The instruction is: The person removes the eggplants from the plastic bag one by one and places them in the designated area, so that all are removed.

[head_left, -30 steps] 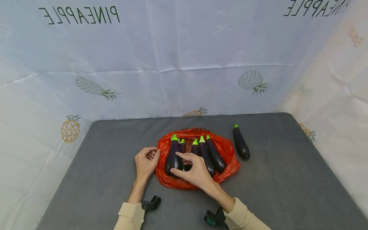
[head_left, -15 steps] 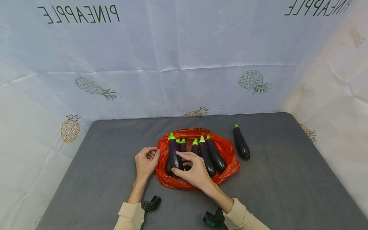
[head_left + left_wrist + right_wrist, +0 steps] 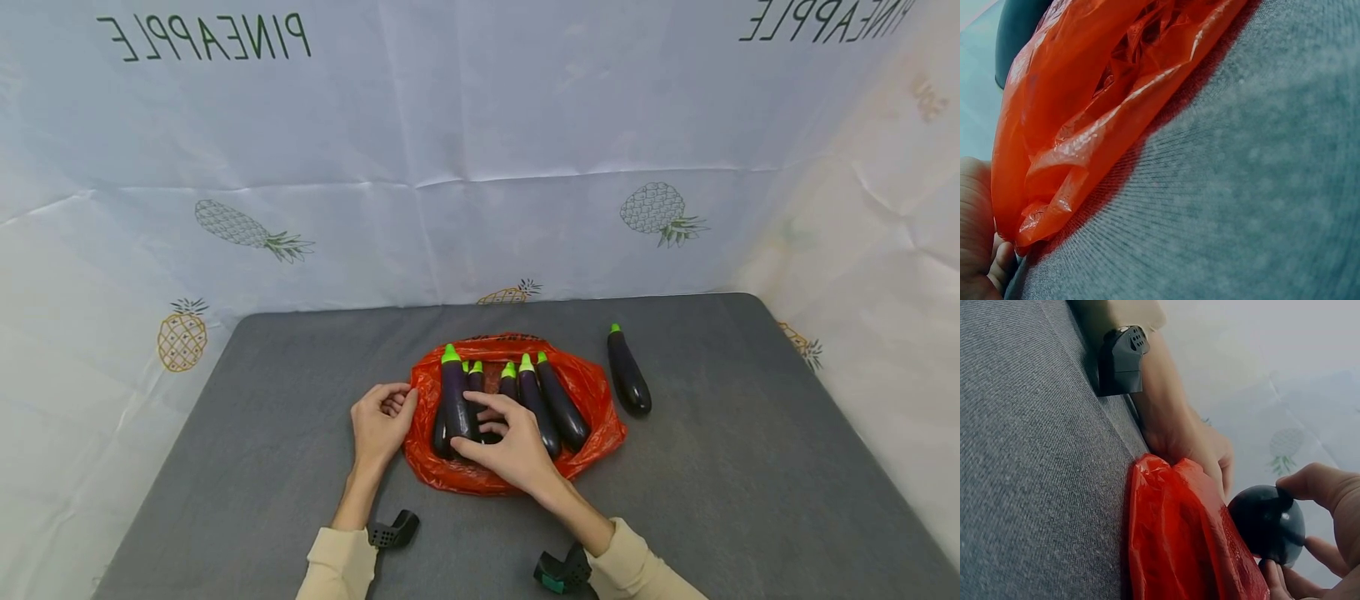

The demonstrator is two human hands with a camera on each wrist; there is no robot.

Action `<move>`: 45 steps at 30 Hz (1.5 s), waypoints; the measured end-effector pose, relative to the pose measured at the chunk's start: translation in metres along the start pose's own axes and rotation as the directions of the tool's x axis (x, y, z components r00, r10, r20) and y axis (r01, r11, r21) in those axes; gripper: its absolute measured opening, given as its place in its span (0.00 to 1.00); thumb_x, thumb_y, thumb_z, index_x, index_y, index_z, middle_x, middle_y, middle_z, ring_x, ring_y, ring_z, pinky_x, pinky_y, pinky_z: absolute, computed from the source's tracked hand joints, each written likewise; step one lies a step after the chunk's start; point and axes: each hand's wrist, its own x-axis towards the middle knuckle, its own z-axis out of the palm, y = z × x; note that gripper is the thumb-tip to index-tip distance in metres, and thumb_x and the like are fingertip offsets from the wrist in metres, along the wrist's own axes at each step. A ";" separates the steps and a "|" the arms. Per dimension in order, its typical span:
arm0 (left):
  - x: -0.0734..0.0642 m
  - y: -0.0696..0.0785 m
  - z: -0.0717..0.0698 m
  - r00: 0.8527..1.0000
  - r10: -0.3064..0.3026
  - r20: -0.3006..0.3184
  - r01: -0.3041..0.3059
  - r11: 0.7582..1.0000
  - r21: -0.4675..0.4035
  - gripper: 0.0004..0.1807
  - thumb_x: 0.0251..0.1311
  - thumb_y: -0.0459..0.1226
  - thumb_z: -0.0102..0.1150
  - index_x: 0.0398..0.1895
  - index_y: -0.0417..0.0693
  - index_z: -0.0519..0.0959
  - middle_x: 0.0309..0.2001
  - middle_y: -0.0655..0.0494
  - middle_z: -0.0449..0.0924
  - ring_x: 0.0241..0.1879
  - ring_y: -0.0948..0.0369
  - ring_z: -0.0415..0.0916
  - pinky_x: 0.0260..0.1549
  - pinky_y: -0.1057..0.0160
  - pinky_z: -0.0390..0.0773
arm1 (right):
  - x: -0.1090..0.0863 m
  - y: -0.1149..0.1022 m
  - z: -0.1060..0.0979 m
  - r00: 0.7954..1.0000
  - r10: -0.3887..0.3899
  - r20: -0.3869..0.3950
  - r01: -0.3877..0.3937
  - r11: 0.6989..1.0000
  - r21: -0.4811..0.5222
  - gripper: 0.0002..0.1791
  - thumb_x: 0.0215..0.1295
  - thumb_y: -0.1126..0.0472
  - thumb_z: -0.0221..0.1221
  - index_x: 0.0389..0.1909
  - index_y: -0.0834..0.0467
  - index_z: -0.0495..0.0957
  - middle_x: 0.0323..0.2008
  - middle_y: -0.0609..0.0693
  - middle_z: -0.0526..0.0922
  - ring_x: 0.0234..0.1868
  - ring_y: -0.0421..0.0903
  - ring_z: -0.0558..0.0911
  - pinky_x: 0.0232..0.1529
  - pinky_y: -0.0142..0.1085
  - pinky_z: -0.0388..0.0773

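Note:
A red plastic bag (image 3: 438, 479) lies spread on the table with its mouth up, and several dark purple eggplants with bright green stem ends lie inside. At the bag's left edge my left hand (image 3: 382, 423) pinches the rim; in the left wrist view the red plastic (image 3: 1079, 150) runs to its fingertips. My right hand (image 3: 517, 442) holds one eggplant (image 3: 456, 404) by its thick end, above the others at the bag's left side. From the right wrist view, the eggplant's round end (image 3: 1266, 525) sits between thumb and fingers, close to the bag wall (image 3: 1172, 531).
A single eggplant (image 3: 628, 371) lies on the grey table (image 3: 712, 467), to the right of the bag. Behind the table hangs a white cloth (image 3: 510, 108) with pineapple prints. Each wrist wears a black device (image 3: 393, 531).
The eggplant in my right hand has tilted, its green stem end shifting slightly left and away, its thick end slightly right. My left hand keeps its place on the bag's edge.

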 end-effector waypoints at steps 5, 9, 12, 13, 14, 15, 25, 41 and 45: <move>0.001 0.000 0.000 1.000 0.004 0.000 -0.004 1.000 0.002 0.02 0.55 0.30 0.73 0.29 0.39 0.87 0.22 0.49 0.82 0.21 0.72 0.73 0.22 0.80 0.73 | 0.000 0.000 -0.002 1.000 0.009 -0.013 -0.009 1.000 0.015 0.33 0.53 0.62 0.76 0.63 0.52 0.80 0.56 0.53 0.82 0.50 0.48 0.83 0.53 0.35 0.84; 0.001 0.001 0.000 1.000 0.008 -0.001 -0.008 1.000 -0.003 0.02 0.55 0.30 0.73 0.29 0.39 0.87 0.22 0.50 0.82 0.21 0.72 0.73 0.22 0.80 0.73 | -0.001 -0.001 -0.004 1.000 0.009 -0.014 -0.009 1.000 0.023 0.33 0.54 0.62 0.76 0.63 0.52 0.80 0.57 0.53 0.82 0.51 0.48 0.82 0.54 0.36 0.84; 0.000 0.001 0.000 1.000 0.013 -0.003 -0.013 1.000 -0.009 0.02 0.56 0.31 0.72 0.29 0.40 0.88 0.22 0.50 0.82 0.21 0.71 0.73 0.22 0.80 0.73 | -0.001 -0.001 -0.006 1.000 0.005 -0.010 -0.005 1.000 0.025 0.33 0.54 0.62 0.76 0.63 0.53 0.79 0.58 0.54 0.82 0.52 0.49 0.82 0.54 0.38 0.84; 0.000 0.001 0.000 1.000 0.013 -0.004 -0.013 1.000 -0.012 0.02 0.57 0.31 0.72 0.29 0.40 0.88 0.22 0.51 0.82 0.21 0.71 0.73 0.22 0.80 0.72 | -0.001 -0.002 -0.007 1.000 0.004 -0.007 -0.004 1.000 0.025 0.33 0.54 0.62 0.75 0.63 0.53 0.79 0.58 0.54 0.81 0.52 0.49 0.82 0.55 0.38 0.84; 0.000 0.001 0.000 1.000 0.013 -0.005 -0.013 1.000 -0.014 0.02 0.57 0.31 0.72 0.29 0.40 0.88 0.22 0.51 0.82 0.21 0.71 0.73 0.22 0.80 0.72 | -0.001 -0.002 -0.008 1.000 0.002 -0.004 -0.002 1.000 0.024 0.33 0.54 0.62 0.75 0.64 0.53 0.79 0.59 0.54 0.81 0.52 0.49 0.82 0.55 0.38 0.84; 0.000 0.000 0.000 1.000 0.013 -0.007 -0.013 1.000 -0.015 0.02 0.57 0.30 0.72 0.29 0.41 0.88 0.22 0.51 0.82 0.21 0.71 0.73 0.22 0.80 0.72 | -0.001 -0.002 -0.008 1.000 -0.001 -0.003 0.001 1.000 0.021 0.33 0.55 0.62 0.75 0.64 0.53 0.79 0.59 0.54 0.81 0.52 0.49 0.82 0.55 0.38 0.84; 0.001 0.011 0.003 0.999 -0.020 -0.042 0.019 1.000 -0.015 0.03 0.53 0.25 0.72 0.27 0.32 0.86 0.21 0.43 0.81 0.20 0.64 0.73 0.22 0.84 0.68 | -0.001 -0.004 -0.018 0.999 -0.031 -0.011 0.031 0.999 0.024 0.33 0.55 0.63 0.75 0.64 0.55 0.79 0.57 0.56 0.81 0.50 0.50 0.82 0.53 0.35 0.84; 0.000 0.003 -0.001 1.000 -0.022 0.011 0.023 1.000 -0.020 0.03 0.57 0.32 0.72 0.29 0.40 0.88 0.23 0.50 0.82 0.22 0.72 0.73 0.22 0.80 0.73 | 0.001 -0.002 -0.043 0.997 -0.043 -0.071 0.044 0.999 0.014 0.33 0.55 0.64 0.74 0.64 0.56 0.78 0.59 0.58 0.81 0.52 0.52 0.82 0.54 0.35 0.84; 0.000 0.003 -0.001 1.000 -0.025 0.011 0.026 0.999 -0.032 0.02 0.57 0.31 0.72 0.29 0.42 0.88 0.23 0.50 0.82 0.22 0.71 0.73 0.22 0.80 0.72 | 0.003 -0.001 -0.048 0.996 -0.027 -0.084 0.028 1.000 0.004 0.33 0.55 0.65 0.75 0.64 0.56 0.78 0.58 0.57 0.81 0.52 0.51 0.81 0.54 0.34 0.84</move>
